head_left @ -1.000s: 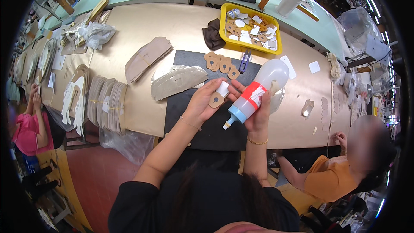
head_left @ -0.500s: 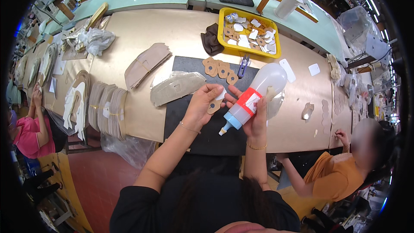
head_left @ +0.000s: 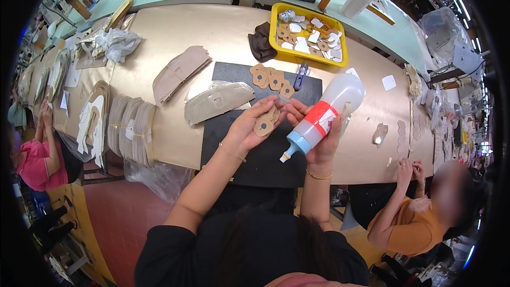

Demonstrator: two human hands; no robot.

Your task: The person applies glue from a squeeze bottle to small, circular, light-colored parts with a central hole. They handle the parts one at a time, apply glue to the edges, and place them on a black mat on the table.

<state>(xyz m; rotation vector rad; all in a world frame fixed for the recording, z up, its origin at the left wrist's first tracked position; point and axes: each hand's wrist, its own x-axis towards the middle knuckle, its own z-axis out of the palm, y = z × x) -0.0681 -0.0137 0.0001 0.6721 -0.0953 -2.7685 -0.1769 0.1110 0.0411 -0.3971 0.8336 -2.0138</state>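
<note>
Tan cut-out piece lies flat over the black mat; squeeze bottle tilts nozzle-down beside it

At frame centre your left hand cradles a tan cut-out piece while your right hand grips a squeeze bottle, nozzle pointing lower left.

One head-worn fisheye camera looks steeply down, close above the worktable.
</note>
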